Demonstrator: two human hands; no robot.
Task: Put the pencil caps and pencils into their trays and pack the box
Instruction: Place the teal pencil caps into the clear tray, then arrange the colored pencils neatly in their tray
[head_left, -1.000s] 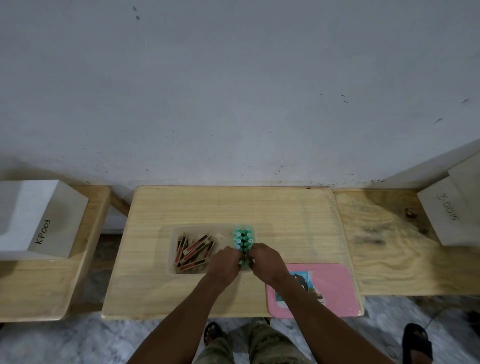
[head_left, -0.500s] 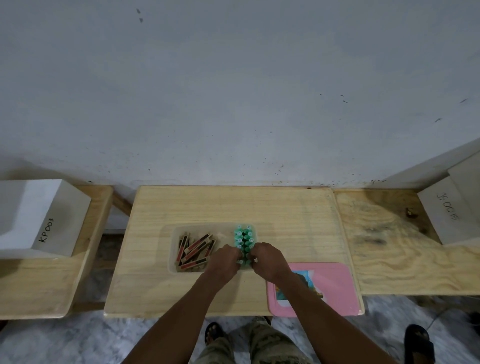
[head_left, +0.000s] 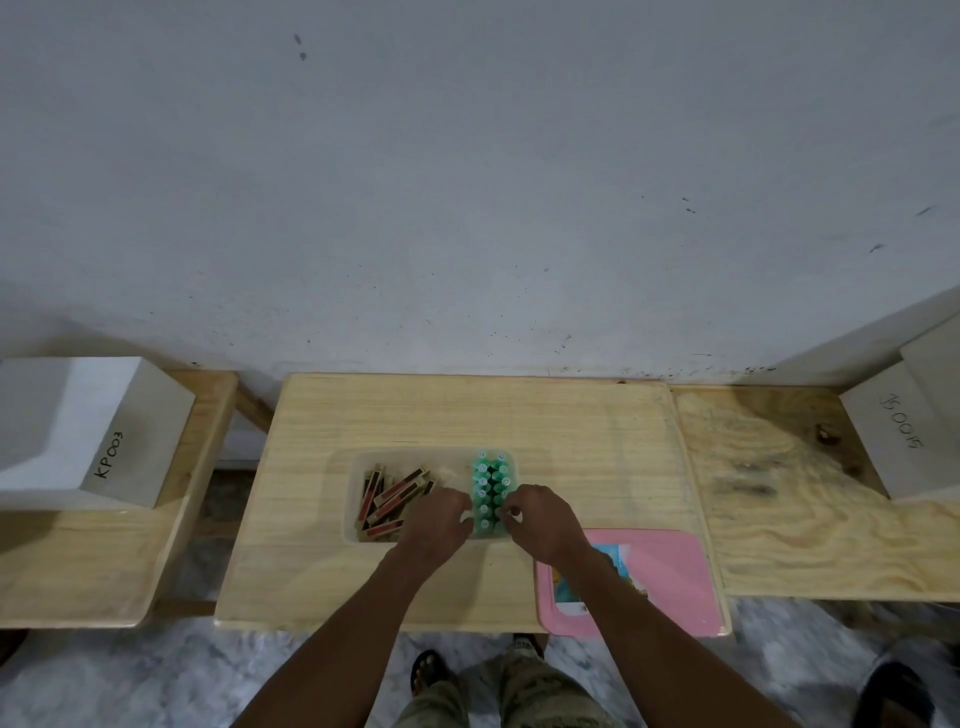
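While curled in over the near side of the clear box (head_left: 348, 514), pinching the near end of the green caps (head_left: 490, 480) between left hand (head_left: 434, 525) and right hand (head_left: 543, 522). Caps standing in rows in the right part of the box, pencils (head_left: 389, 499) piled loose in its left part. Just right of the box, a pink lid (head_left: 670, 577).

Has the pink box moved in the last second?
No. The pink box still lies at the front right corner of the table, its right side along the table's edge as before.
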